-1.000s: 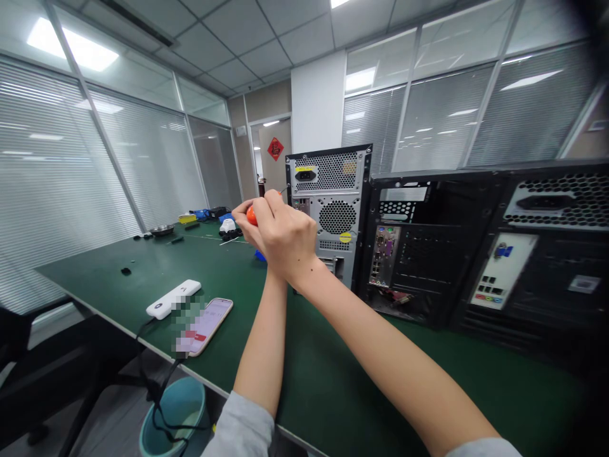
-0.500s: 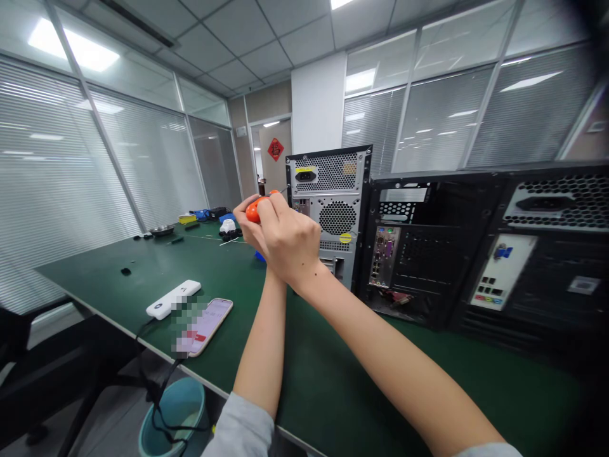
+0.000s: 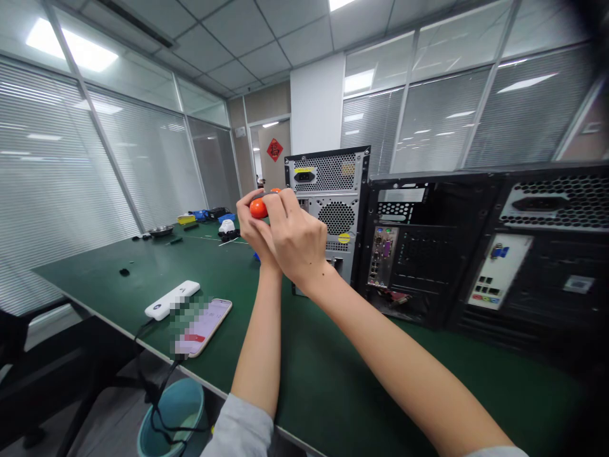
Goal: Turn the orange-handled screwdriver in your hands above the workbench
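Both of my hands are raised together in front of the rear of a silver computer case point(image 3: 333, 209) that stands upright on the green table point(image 3: 118, 279). My right hand point(image 3: 297, 244) wraps over an orange-handled screwdriver point(image 3: 258, 207), whose tip points toward the case's left rear edge. My left hand point(image 3: 250, 225) sits beneath and behind it, fingers curled against the orange handle. The screwdriver's shaft is mostly hidden by my fingers.
Two black open computer cases point(image 3: 419, 247) point(image 3: 537, 254) stand to the right. A phone point(image 3: 204, 327) and a white power bank point(image 3: 172, 299) lie near the table's front edge, with a cable hanging to a teal bin point(image 3: 166, 412). Small tools and a metal bowl point(image 3: 162, 230) lie far back.
My hands and the screwdriver have shifted slightly up and right, closer to the silver case, and the grip on the orange handle has turned a little.
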Action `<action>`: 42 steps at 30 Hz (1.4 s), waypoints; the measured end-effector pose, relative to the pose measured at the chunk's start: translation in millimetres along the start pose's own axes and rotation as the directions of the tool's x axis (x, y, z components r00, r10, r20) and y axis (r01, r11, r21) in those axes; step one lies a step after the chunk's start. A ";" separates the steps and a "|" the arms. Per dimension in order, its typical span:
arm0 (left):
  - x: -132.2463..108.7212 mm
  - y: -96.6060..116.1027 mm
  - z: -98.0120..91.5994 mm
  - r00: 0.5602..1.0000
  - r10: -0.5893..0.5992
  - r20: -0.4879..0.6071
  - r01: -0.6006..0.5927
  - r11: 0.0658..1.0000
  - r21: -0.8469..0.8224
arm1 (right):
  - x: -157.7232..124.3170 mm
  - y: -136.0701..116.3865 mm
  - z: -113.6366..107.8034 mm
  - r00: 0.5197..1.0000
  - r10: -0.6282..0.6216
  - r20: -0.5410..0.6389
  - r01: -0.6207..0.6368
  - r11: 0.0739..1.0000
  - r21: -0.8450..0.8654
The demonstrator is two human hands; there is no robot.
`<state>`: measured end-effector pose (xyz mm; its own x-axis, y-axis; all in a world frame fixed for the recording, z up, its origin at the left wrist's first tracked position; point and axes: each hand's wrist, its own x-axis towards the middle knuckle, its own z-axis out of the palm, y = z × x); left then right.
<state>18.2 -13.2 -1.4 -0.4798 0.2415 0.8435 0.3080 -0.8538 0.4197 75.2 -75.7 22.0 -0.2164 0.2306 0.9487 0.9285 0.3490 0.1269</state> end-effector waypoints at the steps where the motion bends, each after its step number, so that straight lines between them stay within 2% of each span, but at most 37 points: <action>1: 0.5 1.8 -0.4 1.000 -0.001 -0.024 0.001 1.000 0.013 | -0.2 0.4 -0.3 1.000 -0.006 0.000 0.006 1.000 0.003; 6: 4.2 4.1 -4.4 0.994 0.097 -0.052 -0.093 0.992 0.079 | 0.7 1.2 -3.7 0.999 -0.032 0.034 0.032 0.999 -0.006; 11: 6.7 -2.2 -6.7 0.981 0.195 -0.019 -0.188 0.964 0.189 | 1.8 -0.1 -13.9 0.990 -0.080 0.119 0.084 0.996 -0.027; 14: 7.1 -5.3 -6.4 0.980 0.199 0.009 -0.196 0.957 0.215 | 0.6 0.3 -18.0 0.981 -0.099 0.166 0.104 0.994 -0.023; 19: 9.6 -2.5 -7.9 0.973 0.226 0.044 -0.230 0.946 0.228 | -2.6 5.1 -14.2 0.976 -0.151 0.157 0.159 0.987 -0.035; 24: 15.5 4.7 -13.4 0.987 0.127 0.099 -0.152 0.938 0.312 | -4.1 9.3 -9.6 0.969 -0.217 0.115 0.223 0.974 -0.043; 28: 19.0 8.3 -18.0 0.987 0.070 0.145 -0.110 0.950 0.291 | -3.4 9.5 -10.7 0.969 -0.229 0.093 0.232 0.973 -0.022; 36: 22.1 3.5 -27.5 0.954 0.221 0.202 -0.265 0.937 0.227 | -4.8 9.7 -9.6 0.971 -0.238 0.040 0.240 0.969 -0.057; 42: 23.8 -1.3 -32.2 0.945 0.203 0.258 -0.236 0.966 0.104 | -5.2 8.3 -8.1 0.976 -0.219 0.008 0.219 0.974 -0.057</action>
<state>-20.1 -21.1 7.3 -0.1791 0.1739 0.9683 0.4958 -0.8342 0.2415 86.4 -81.4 20.4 -0.4171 0.1557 0.8954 0.8740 0.3389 0.3482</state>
